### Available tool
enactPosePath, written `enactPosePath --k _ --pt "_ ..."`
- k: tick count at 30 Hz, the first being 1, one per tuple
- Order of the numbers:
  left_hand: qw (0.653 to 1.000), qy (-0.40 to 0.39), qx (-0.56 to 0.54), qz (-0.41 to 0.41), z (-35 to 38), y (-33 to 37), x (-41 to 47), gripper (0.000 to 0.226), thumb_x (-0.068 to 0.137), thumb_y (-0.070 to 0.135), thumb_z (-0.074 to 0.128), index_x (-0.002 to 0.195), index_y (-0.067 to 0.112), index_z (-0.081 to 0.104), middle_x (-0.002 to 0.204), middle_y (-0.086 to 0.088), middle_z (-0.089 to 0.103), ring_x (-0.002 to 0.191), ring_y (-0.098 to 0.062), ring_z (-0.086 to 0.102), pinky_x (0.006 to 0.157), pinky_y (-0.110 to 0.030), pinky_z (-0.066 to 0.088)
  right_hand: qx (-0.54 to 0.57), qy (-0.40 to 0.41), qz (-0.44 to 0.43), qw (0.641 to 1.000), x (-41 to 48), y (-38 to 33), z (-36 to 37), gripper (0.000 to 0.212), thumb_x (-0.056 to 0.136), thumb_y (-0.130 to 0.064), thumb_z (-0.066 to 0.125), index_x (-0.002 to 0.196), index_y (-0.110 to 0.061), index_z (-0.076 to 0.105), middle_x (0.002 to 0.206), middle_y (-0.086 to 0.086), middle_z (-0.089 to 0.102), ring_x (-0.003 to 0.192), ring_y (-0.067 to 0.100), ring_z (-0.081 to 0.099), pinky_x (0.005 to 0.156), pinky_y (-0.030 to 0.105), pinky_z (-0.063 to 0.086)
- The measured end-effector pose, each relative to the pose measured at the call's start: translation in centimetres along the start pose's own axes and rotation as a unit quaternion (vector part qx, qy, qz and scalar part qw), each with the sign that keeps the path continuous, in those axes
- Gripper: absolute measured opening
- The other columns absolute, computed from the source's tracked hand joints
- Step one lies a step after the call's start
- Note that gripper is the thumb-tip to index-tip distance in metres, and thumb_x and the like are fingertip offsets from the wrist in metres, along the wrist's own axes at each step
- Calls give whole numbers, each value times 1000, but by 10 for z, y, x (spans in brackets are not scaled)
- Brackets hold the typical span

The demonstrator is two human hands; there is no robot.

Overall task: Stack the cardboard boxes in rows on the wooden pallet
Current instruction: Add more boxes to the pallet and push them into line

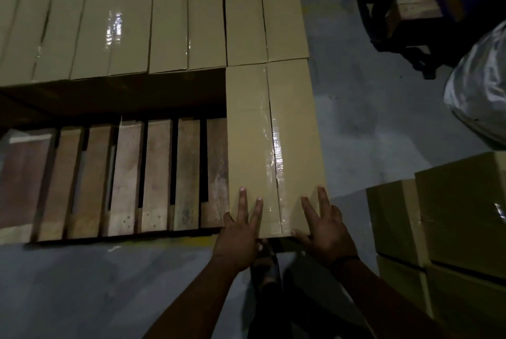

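- Brown slatted wooden pallet [128,174] on the grey concrete floor [369,119]. Its far side carries a row of plain tan cardboard boxes [115,23] set side by side. The near slats are bare from the left end across to the one box in front of us.
- Long tan cardboard box w/ a taped centre seam [254,133] sits at the pallet's right end. Its long axis runs straight away from us, and its far end meets the back row. It looks like the 1st box of a near row.
- Stack of matching tan cardboard boxes [451,215] waits on the floor to our right, apart from the pallet. It's nearer the right hand, so we reckon the next pick is a turn that way, and the next slot is just left of the placed box.
- Left hand [238,234] and right hand [325,232] both lie flat on the near end of the box top. Fingers are straight and spread, gripping nothing. The box lies directly ahead of both.
- Clear glossy tape [276,152] runs along the seam. We can read no brand, label or print anywhere.
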State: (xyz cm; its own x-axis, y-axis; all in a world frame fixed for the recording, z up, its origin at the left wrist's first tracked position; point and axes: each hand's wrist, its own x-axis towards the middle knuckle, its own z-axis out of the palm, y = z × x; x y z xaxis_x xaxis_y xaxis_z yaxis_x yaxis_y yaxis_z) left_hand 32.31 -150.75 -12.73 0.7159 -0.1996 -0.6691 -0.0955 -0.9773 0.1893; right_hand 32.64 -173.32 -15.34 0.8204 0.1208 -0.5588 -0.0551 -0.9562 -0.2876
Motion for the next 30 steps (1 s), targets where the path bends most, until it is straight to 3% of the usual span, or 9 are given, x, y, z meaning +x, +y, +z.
enactPosePath --k 5,13,26,30 --pt "1000 17 -1 -20 17 11 -19 98 99 3 46 155 31 -31 150 -9 -54 144 -55 22 99 -51 52 3 10 -12 1000 -22 9 10 71 102 -49 48 160 -35 10 164 1 -27 150 35 12 118 42 33" --pt "999 22 -28 -21 14 18 -25 103 96 -8 46 158 36 -22 153 -3 -52 146 -55 19 97 -50 53 -23 65 -7 998 -31 11 15 59 106 -31 45 159 -33 20 168 9 -9 141 31 33 109 31 40" --pt "1000 18 -12 -15 14 15 -18 102 97 -6 48 158 35 -23 153 -4 -51 149 -57 10 98 -48 54 -12 72 4 997 -28 11 14 59 105 -26 49 158 -34 25 168 7 -5 142 28 33 109 29 41" --pt "1000 18 7 -18 16 12 -14 106 93 -12 47 158 36 -22 155 -5 -49 146 -56 18 96 -48 54 -16 58 9 998 -25 10 12 58 105 -25 48 157 -34 24 168 8 -6 143 30 32 110 30 39"
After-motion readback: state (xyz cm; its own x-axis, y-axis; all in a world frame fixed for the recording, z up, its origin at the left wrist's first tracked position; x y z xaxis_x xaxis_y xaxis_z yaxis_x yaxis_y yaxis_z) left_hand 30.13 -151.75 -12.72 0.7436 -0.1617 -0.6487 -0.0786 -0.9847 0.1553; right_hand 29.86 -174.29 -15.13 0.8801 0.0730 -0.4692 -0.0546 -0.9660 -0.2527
